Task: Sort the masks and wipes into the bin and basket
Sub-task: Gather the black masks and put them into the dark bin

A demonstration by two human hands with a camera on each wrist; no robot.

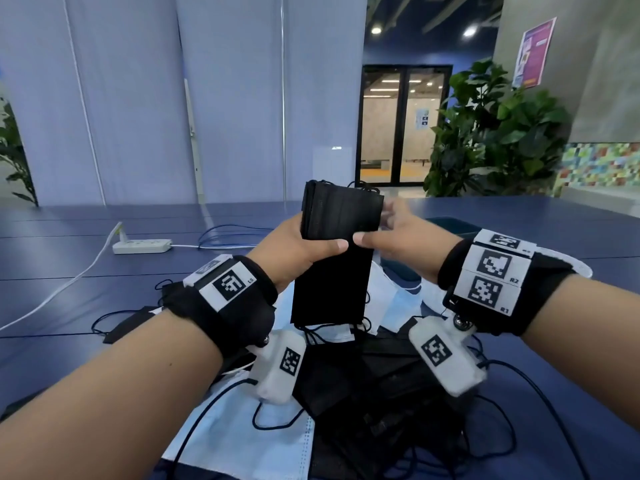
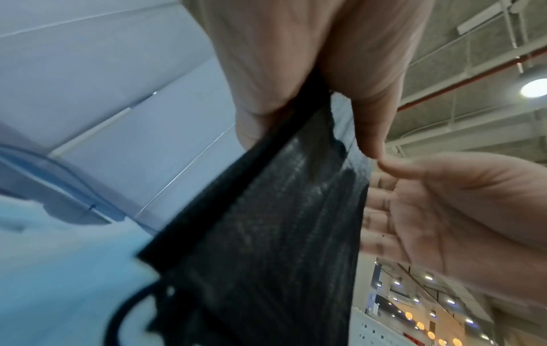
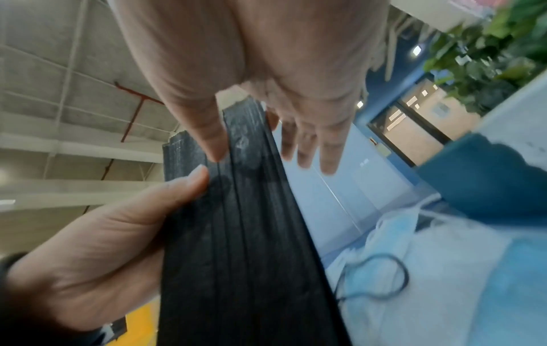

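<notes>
A stack of black masks (image 1: 337, 237) (image 2: 281, 234) (image 3: 242, 234) stands upright above the table, gripped by my left hand (image 1: 322, 244) (image 2: 296, 70) (image 3: 103, 245), thumb on its near face and fingers wrapped behind. My right hand (image 1: 391, 233) (image 2: 444, 199) (image 3: 266, 70) is beside the stack's right edge. Its thumb tip touches the near face by the left thumb, and its fingers stretch straight out past the stack. Under my wrists lies a loose pile of black masks (image 1: 381, 393) and light blue masks (image 1: 242, 427) (image 3: 444, 269) with tangled ear loops.
The blue table (image 1: 69, 271) carries a white power strip (image 1: 142, 246) with cables at the far left. A dark teal object (image 1: 446, 225) (image 3: 488, 175) sits just beyond my right hand. A potted plant (image 1: 495, 133) stands behind the table at right.
</notes>
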